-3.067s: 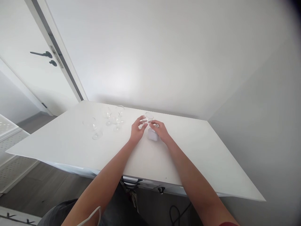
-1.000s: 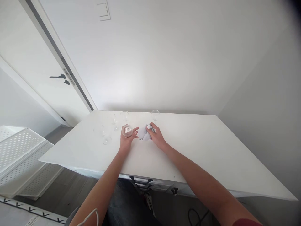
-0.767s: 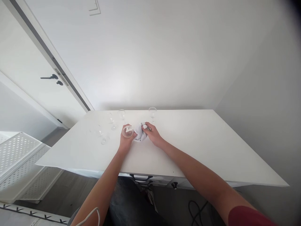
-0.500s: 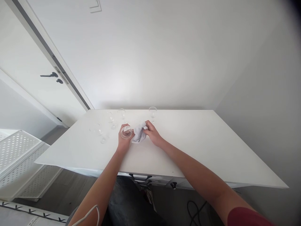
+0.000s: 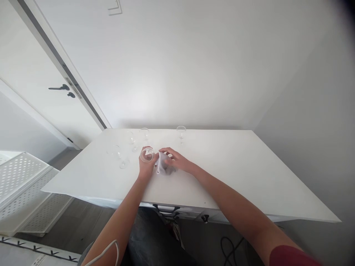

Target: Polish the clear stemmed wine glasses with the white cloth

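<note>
Clear glass (image 5: 146, 155), rim toward camera, whitish cloth (image 5: 162, 167) (bunched) just beside

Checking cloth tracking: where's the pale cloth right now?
Head view, slightly below and left of centre: the pale cloth is in the right hand, just right of the glass held in the left hand.

Our left fingers (image 5: 154, 160) hide the lower part of the glass (image 5: 146, 155) we hold; the top edge crops the wall plate (image 5: 114, 7), the bottom edge the black cable (image 5: 233, 252).

Pale grey cloth (image 5: 163, 167), white tabletop (image 5: 235, 170), dark red sleeve (image 5: 288, 256)
</note>
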Demonstrator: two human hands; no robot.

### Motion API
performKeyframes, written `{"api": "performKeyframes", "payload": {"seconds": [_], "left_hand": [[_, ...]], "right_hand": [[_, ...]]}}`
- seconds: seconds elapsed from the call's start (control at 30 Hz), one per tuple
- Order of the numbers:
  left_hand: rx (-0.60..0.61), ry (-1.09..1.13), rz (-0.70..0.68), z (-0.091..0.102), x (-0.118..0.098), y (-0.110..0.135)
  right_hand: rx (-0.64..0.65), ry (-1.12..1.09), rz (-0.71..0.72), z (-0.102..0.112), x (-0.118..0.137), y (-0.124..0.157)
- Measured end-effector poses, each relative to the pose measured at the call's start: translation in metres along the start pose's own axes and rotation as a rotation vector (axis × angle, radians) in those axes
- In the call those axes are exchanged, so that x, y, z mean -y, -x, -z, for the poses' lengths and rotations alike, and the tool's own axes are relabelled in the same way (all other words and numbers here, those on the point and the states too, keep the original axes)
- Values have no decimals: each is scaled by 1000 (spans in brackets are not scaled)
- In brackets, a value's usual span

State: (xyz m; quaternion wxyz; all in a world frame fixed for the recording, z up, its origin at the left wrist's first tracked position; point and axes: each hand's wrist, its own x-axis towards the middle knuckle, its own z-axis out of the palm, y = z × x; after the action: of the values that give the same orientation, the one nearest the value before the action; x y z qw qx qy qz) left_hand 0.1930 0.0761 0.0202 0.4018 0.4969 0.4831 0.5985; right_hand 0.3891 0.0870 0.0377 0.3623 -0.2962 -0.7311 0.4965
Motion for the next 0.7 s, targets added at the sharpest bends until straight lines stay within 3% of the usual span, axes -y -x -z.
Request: {"api": "performKeyframes", "payload": {"seconds": [0.1, 0.23, 0.3, 0.4, 0.47, 0.6, 0.7], "left_hand": [[-21, -44, 7, 2, 1, 0], [-105, 2, 14, 5, 5, -3], [-153, 29, 43, 6, 7, -5], [-201, 23, 45, 5, 8, -6], [-155, 36, -37, 4, 7, -7], [49, 193, -179, 3, 7, -7], [148, 321, -169, 4, 10, -7]], "right_hand": [[81, -113, -57, -5, -3, -1], [-84, -44, 0, 5, -3, -3], [-85, -44, 32, 15, -1, -2], [-48, -84, -64, 26, 1, -1], [-125, -145, -171, 27, -1, -3], [-432, -429, -365, 23, -5, -9], [-476, -579, -389, 18, -5, -10]]}}
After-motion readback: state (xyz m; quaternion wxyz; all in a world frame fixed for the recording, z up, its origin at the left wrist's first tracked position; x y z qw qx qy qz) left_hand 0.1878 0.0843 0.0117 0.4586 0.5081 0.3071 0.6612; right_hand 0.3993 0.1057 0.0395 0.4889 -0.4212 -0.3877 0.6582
